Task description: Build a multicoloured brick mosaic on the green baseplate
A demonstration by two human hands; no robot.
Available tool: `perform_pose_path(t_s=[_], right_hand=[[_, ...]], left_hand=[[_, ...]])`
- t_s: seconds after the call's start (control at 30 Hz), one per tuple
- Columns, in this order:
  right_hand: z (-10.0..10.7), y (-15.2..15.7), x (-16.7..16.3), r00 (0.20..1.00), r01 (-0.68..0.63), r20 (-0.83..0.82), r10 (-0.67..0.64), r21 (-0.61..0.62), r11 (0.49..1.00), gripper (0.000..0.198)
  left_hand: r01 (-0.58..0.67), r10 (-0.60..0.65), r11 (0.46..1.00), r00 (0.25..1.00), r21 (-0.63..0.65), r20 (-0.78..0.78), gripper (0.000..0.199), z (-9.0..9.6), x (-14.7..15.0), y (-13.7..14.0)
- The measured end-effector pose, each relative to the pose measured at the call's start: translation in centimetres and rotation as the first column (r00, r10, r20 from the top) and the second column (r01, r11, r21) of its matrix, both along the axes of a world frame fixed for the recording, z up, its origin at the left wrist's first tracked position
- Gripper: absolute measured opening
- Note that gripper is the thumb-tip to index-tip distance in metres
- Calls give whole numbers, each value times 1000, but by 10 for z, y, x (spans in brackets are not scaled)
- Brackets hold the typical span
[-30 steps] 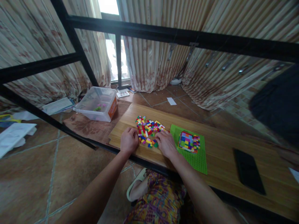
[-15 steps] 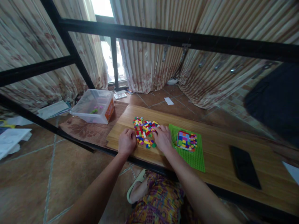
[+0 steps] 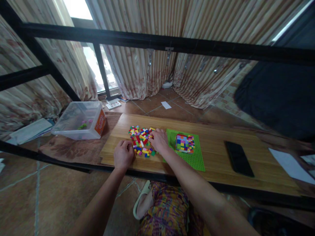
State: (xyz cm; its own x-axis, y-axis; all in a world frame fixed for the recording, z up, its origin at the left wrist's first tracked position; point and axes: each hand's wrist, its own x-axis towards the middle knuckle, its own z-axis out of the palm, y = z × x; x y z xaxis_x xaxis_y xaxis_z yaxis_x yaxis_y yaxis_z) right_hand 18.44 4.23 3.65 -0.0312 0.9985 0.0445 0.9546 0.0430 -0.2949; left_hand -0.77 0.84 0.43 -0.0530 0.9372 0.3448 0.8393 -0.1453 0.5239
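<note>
Loose colourful toy bricks (image 3: 141, 141) lie in a spread-out pile on the wooden board. At the pile's left edge rests my left hand (image 3: 123, 154), its fingers curled in; whatever they may hold is hidden. My right hand (image 3: 159, 140) reaches over the pile's right side, thumb and fingers pinched together among the bricks. Anything between those fingertips is too small to make out. Just right of this hand is a green baseplate (image 3: 194, 161), bearing a compact block of multicoloured bricks (image 3: 183, 143) near its middle.
A black phone (image 3: 238, 158) lies on the wooden board (image 3: 214, 147) to the right, with white paper (image 3: 291, 165) beyond it. On the left, a clear plastic box (image 3: 78, 123) with a few pieces stands on a brown cloth (image 3: 71, 149). A black metal bar (image 3: 137, 40) crosses ahead.
The camera view has turned to the right, so everything sits further left in the picture. Both hands stay at the brick pile, the right one still pinching at its right side.
</note>
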Motion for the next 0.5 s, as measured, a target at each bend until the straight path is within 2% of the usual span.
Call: perform_pose_path(t_s=[0.27,0.5], right_hand=[[4,-5,-6,996,-61,66,60,23,998,24],[7,-4,-1,994,-90,55,90,-3,996,24]], left_hand=[[2,-2,1000,1000,3,-12,22,0,-2,1],[11,-10,1000,999,27,-39,21,-3,-3,2]])
